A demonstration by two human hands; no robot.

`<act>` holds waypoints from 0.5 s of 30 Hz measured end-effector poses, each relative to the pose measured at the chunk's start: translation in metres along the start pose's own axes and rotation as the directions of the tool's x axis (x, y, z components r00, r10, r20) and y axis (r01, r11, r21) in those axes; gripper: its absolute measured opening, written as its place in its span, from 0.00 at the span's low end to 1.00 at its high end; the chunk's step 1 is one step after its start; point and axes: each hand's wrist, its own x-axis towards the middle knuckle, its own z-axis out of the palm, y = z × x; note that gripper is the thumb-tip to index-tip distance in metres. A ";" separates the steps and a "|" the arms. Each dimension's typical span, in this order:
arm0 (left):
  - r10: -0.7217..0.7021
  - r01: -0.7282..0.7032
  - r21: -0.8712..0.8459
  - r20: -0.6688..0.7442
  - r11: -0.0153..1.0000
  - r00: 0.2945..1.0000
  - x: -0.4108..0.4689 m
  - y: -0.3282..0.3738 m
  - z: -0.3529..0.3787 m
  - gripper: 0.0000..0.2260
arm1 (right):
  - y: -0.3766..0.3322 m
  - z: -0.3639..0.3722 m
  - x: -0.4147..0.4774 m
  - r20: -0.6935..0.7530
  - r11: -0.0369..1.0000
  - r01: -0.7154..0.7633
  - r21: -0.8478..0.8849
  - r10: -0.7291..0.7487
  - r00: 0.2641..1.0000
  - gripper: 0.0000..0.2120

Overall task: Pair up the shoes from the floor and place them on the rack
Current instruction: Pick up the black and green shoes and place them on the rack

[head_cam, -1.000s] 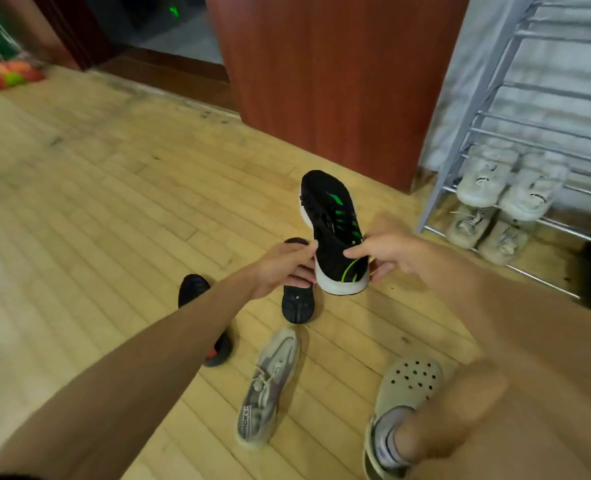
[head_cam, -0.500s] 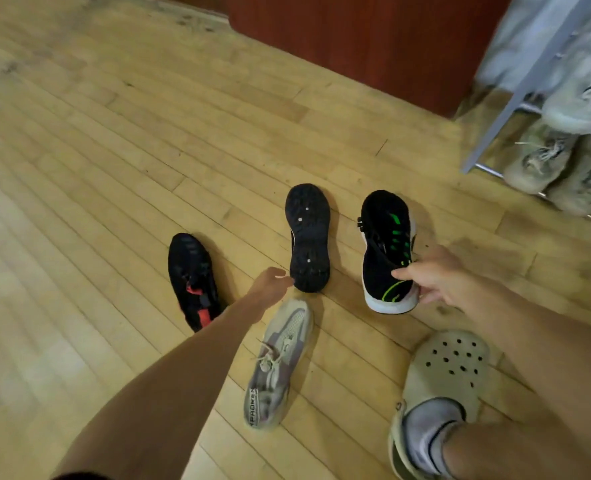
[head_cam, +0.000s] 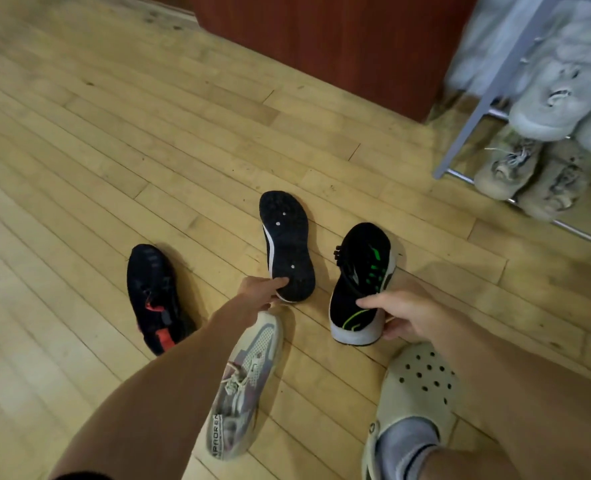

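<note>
The green-striped black shoe [head_cam: 360, 282] is held at its heel by the right hand [head_cam: 405, 313], its toe pointing away from the grip. Just left of it, the upturned mate [head_cam: 287, 244] is touched at the heel by the left hand [head_cam: 257, 294]; whether the fingers are closed beneath cannot be told. The heel should be pinched firmly and the sole turned down before lifting.

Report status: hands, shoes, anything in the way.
Right hand grips green-striped black shoe at heel. Left hand touches heel of upturned black shoe, grip unclear. Grey sneaker lies under left forearm.
</note>
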 end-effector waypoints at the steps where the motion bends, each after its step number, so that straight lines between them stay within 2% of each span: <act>1: 0.014 -0.014 -0.032 0.011 0.999 1.000 -0.003 0.002 0.003 0.20 | 0.002 0.002 -0.001 -0.007 1.000 -0.001 0.019 0.001 1.000 0.29; 3: 0.076 -0.079 -0.033 -0.058 0.996 0.995 -0.012 0.009 0.012 0.23 | 0.004 0.004 -0.002 -0.022 1.000 0.001 0.031 0.000 1.000 0.29; 4: 0.151 -0.148 0.031 -0.141 0.988 0.978 -0.019 0.013 0.015 0.23 | 0.004 0.003 -0.004 -0.037 1.000 0.004 0.020 -0.003 0.999 0.28; 5: 0.260 -0.227 0.170 -0.209 0.959 0.943 -0.027 0.018 0.016 0.22 | 0.004 0.003 -0.006 -0.050 1.000 0.012 0.009 -0.011 0.999 0.28; 6: 0.397 -0.301 0.352 -0.240 0.886 0.886 -0.032 0.020 0.015 0.21 | 0.003 0.002 -0.008 -0.052 1.000 0.023 0.003 -0.023 0.998 0.28; 7: 0.546 -0.358 0.549 -0.226 0.755 0.806 -0.037 0.019 0.011 0.21 | 0.004 0.002 -0.010 -0.052 0.999 0.034 0.001 -0.034 0.998 0.27; 9: 0.751 -0.382 0.845 -0.036 0.375 0.659 -0.044 0.014 0.004 0.20 | 0.006 0.000 -0.013 -0.050 0.999 0.035 -0.004 -0.035 0.998 0.27; 10: 0.769 -0.382 0.903 0.100 0.196 0.632 -0.046 0.008 0.003 0.19 | 0.009 -0.001 -0.013 -0.051 1.000 0.025 -0.013 -0.026 0.998 0.27; 11: 0.726 -0.413 0.908 0.233 0.076 0.647 -0.046 0.001 0.002 0.17 | 0.012 -0.001 -0.014 -0.048 0.999 0.011 -0.032 -0.012 0.999 0.28; 12: 0.637 -0.468 0.883 0.345 0.028 0.689 -0.045 -0.005 0.003 0.16 | 0.015 -0.001 -0.014 -0.049 0.998 -0.003 -0.057 0.001 0.999 0.28; 14: 0.460 -0.570 0.817 0.475 0.085 0.750 -0.037 -0.016 0.005 0.13 | 0.018 -0.002 -0.015 -0.062 0.994 -0.009 -0.104 0.003 0.998 0.28; 15: 0.454 -0.600 0.783 0.481 0.162 0.750 -0.032 -0.019 0.005 0.11 | 0.019 -0.002 -0.015 -0.071 0.993 -0.006 -0.122 -0.003 0.997 0.28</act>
